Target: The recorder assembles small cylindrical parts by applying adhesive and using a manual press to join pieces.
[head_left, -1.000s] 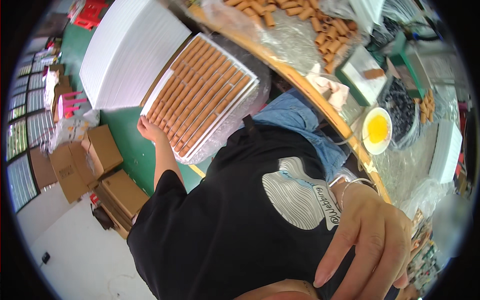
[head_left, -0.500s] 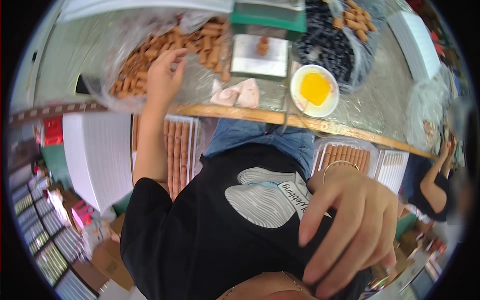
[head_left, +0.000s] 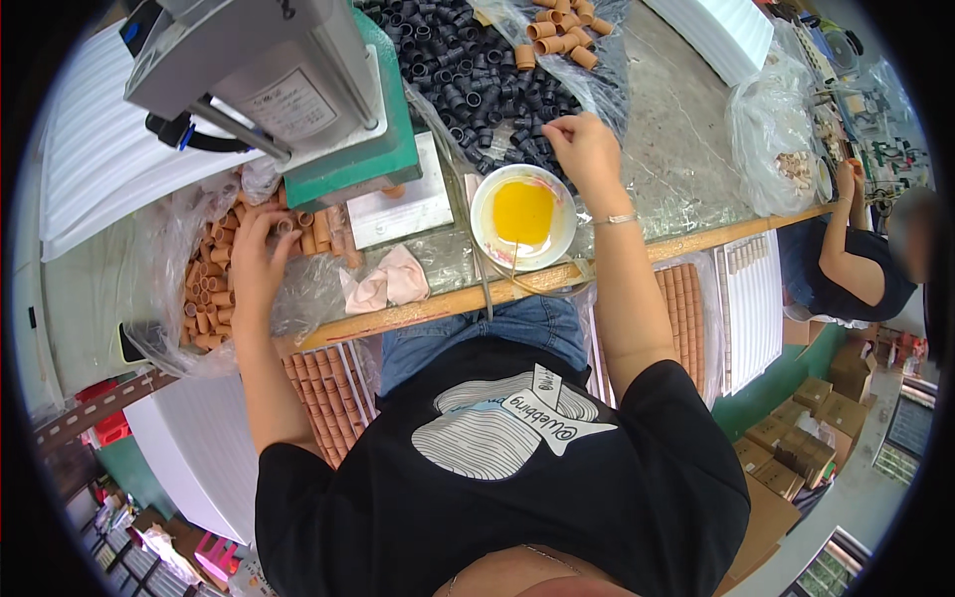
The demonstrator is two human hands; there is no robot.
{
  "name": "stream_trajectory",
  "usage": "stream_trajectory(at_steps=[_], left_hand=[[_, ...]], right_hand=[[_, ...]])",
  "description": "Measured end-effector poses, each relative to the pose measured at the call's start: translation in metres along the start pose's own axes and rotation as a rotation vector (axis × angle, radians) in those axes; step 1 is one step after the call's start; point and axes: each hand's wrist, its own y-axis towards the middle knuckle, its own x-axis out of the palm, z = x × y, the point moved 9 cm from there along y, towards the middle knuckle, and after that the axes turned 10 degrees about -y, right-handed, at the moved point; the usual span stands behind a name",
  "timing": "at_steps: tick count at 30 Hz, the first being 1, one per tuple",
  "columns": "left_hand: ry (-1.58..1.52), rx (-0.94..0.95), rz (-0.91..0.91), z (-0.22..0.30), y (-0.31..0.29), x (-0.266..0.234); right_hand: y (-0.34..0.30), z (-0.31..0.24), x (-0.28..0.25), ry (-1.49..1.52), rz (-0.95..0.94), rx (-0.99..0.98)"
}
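My left hand (head_left: 257, 261) is at the pile of orange-brown tubes (head_left: 207, 289), its thumb and fingers closed round a short brown tube (head_left: 286, 227). My right hand (head_left: 589, 157) is at the near right edge of a heap of small black ring-like fittings (head_left: 468, 75), thumb and fingertips pinched together. Whatever sits in that pinch is too small to make out. A white bowl of yellow liquid (head_left: 523, 213) stands just left of the right wrist. Between my hands is a grey and green press (head_left: 348, 149) with a pale metal plate (head_left: 406, 204); a brown piece (head_left: 393, 191) shows partly beneath its head.
A crumpled pink cloth (head_left: 386, 281) lies near the wooden table edge (head_left: 448, 299). More brown tubes (head_left: 567, 30) lie on plastic behind the black heap. Trays of brown tubes (head_left: 323, 398) sit below the edge. To the right are a plastic bag (head_left: 771, 129) and another person (head_left: 856, 239).
My right hand has gone from close in front of my chest out to the black fittings. The left hand has closed on a brown tube. The whole view has shifted and turned.
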Motion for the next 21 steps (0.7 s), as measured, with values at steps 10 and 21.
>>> stream_trajectory(at_steps=[10,21], left_hand=[[-0.758,-0.312,0.164,0.047,-0.030,0.053],[-0.878,-0.209,0.107,0.074,-0.033,0.088]], right_hand=[[0.034,-0.004,0.039,-0.104,-0.182,0.152],[0.021,-0.001,0.025,-0.072,-0.183,0.163]])
